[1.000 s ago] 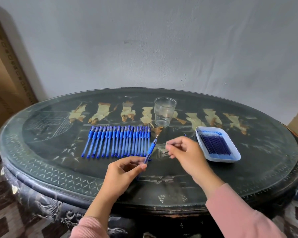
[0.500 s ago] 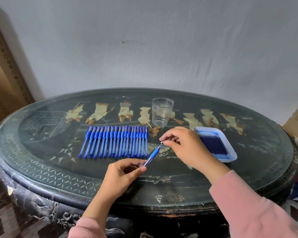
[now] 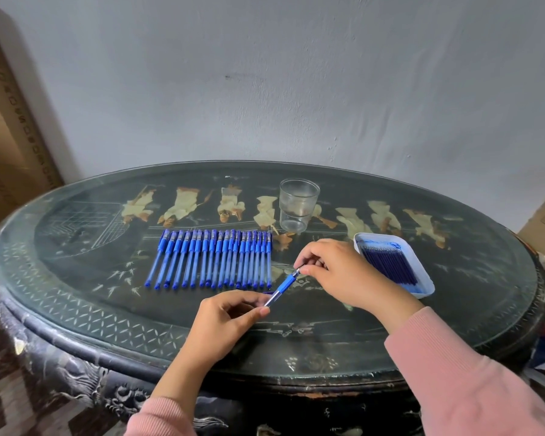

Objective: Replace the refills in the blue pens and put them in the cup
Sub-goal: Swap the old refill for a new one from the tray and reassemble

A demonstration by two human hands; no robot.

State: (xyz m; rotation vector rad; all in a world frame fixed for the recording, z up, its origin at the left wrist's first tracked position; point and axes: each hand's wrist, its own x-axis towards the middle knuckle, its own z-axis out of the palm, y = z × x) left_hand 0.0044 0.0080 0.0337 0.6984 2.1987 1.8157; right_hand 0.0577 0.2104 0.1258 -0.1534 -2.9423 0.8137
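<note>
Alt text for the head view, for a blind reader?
Two hands hold one blue pen over a dark table: left hand on the barrel, right hand pinching the tip. Beyond lie a row of pens, a clear cup and a tray of refills.

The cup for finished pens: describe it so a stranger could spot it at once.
On the dark oval table, look beyond the row of blue pens, towards the wall. The cup stands upright there, left of the white tray; it alone is clear and empty.
</note>
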